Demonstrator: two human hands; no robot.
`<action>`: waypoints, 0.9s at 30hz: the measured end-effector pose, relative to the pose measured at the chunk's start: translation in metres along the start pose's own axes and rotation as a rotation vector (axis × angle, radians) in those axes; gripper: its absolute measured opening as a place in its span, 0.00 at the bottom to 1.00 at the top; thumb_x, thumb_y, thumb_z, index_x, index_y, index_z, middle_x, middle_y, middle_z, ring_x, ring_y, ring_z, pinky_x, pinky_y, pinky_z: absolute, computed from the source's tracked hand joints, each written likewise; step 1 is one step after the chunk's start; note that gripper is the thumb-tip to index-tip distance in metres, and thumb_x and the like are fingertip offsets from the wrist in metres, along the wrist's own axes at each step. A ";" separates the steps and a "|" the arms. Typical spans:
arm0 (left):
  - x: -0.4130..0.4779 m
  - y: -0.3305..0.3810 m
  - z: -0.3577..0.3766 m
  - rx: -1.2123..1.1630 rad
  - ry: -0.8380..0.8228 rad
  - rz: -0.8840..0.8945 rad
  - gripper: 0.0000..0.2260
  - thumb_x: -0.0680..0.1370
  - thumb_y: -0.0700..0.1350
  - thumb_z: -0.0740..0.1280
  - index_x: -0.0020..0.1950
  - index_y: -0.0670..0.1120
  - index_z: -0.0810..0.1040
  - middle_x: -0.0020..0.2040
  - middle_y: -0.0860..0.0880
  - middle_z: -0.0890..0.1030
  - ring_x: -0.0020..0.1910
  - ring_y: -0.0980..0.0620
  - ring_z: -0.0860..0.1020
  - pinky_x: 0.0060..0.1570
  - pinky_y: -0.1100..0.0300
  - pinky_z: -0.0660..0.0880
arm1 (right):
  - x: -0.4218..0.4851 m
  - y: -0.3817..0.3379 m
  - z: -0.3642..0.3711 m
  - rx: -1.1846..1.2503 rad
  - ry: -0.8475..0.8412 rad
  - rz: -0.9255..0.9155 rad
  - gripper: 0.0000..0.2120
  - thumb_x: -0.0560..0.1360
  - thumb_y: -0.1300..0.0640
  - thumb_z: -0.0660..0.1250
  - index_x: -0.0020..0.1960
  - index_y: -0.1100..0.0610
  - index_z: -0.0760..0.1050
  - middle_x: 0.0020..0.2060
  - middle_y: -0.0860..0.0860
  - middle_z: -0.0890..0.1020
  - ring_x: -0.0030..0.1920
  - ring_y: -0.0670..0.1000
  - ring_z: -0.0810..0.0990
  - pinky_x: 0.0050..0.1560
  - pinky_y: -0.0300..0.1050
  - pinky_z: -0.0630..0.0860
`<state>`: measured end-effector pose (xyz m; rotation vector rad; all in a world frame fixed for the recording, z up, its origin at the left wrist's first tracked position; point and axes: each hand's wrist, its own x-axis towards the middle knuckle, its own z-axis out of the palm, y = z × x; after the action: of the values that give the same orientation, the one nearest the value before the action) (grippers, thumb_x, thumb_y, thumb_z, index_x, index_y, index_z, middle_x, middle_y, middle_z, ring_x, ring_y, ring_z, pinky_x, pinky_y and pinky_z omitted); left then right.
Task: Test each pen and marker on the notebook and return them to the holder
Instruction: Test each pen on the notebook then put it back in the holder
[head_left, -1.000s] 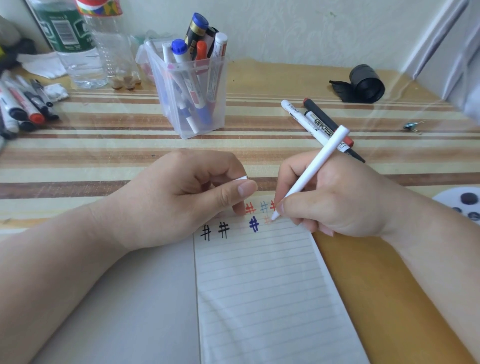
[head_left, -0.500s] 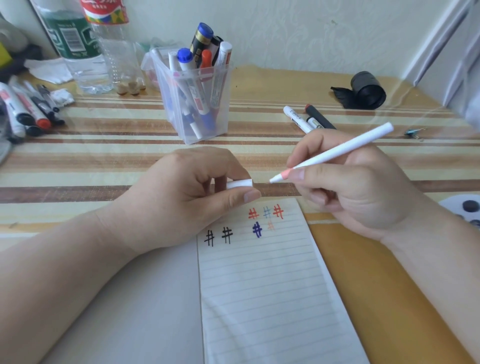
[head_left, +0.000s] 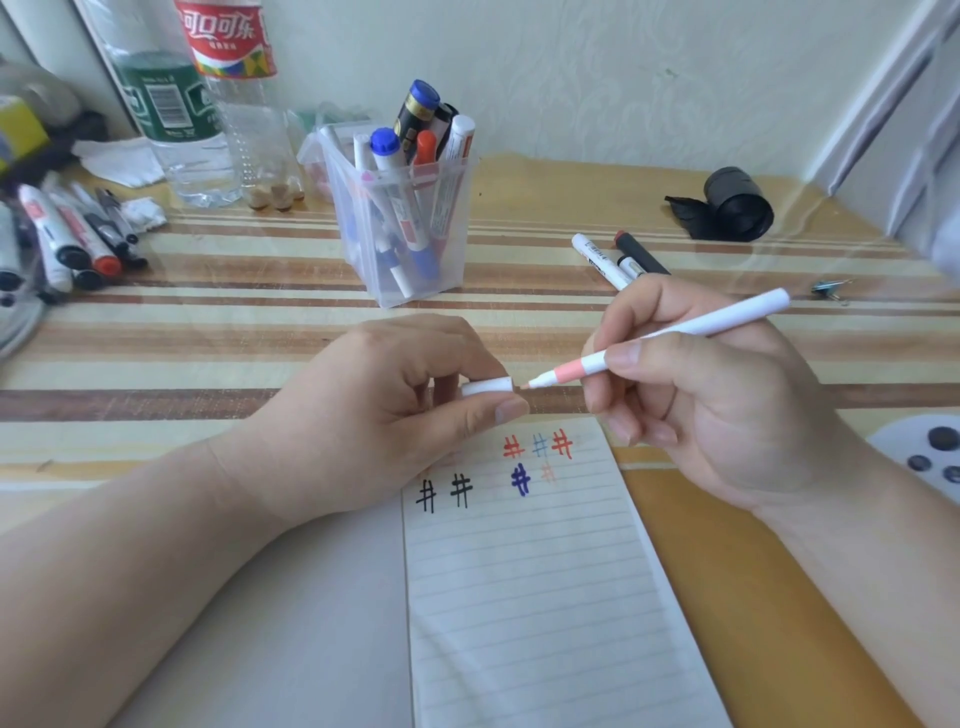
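**Pen uncapped, tip at cap**

Counts: one pen (head_left: 691, 326) in hand, one cap (head_left: 485, 387), one notebook (head_left: 519, 597), one clear holder (head_left: 400, 260). At least six markers stand in the holder. Three markers (head_left: 597, 259) lie on the table behind the right hand, partly hidden. A pile (head_left: 67, 244) lies at far left; count unclear. Two bottles (head_left: 208, 130) stand at the back. Seven hash marks show on the page: two black, two red, one dark blue, one light blue, one faint pink.

Pen: white barrel, pink collar. Its long axis runs from upper right to lower left, and the tip points left, just beside the cap's open end. It hangs over the notebook's top edge.

Right hand (head_left: 727, 410): fingers curled round the pen. Left hand (head_left: 384, 415): pinches the cap between thumb and fingers, heel resting beside the page.
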<state>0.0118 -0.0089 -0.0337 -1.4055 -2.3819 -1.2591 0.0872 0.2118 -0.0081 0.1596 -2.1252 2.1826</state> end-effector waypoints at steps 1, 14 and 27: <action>0.000 0.000 0.000 0.002 -0.005 0.001 0.06 0.78 0.50 0.71 0.46 0.49 0.84 0.40 0.53 0.81 0.36 0.54 0.77 0.36 0.64 0.73 | 0.000 0.000 0.000 -0.001 -0.013 0.003 0.05 0.69 0.65 0.63 0.38 0.60 0.77 0.30 0.62 0.80 0.24 0.56 0.73 0.22 0.39 0.61; 0.000 0.006 -0.003 0.056 0.031 0.022 0.07 0.80 0.50 0.68 0.49 0.51 0.84 0.34 0.61 0.75 0.34 0.59 0.74 0.35 0.72 0.66 | -0.003 0.003 0.003 -0.061 -0.078 -0.004 0.05 0.73 0.62 0.70 0.48 0.59 0.83 0.43 0.63 0.86 0.33 0.60 0.83 0.25 0.43 0.70; 0.002 0.004 -0.002 0.135 0.167 -0.141 0.08 0.80 0.54 0.69 0.46 0.51 0.83 0.31 0.55 0.76 0.34 0.56 0.74 0.33 0.72 0.67 | 0.003 0.006 -0.002 -0.095 0.134 0.024 0.08 0.74 0.56 0.65 0.46 0.56 0.82 0.30 0.58 0.78 0.25 0.54 0.71 0.23 0.40 0.64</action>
<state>0.0132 -0.0085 -0.0287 -1.0680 -2.4347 -1.1697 0.0836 0.2133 -0.0138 -0.0184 -2.1610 2.0374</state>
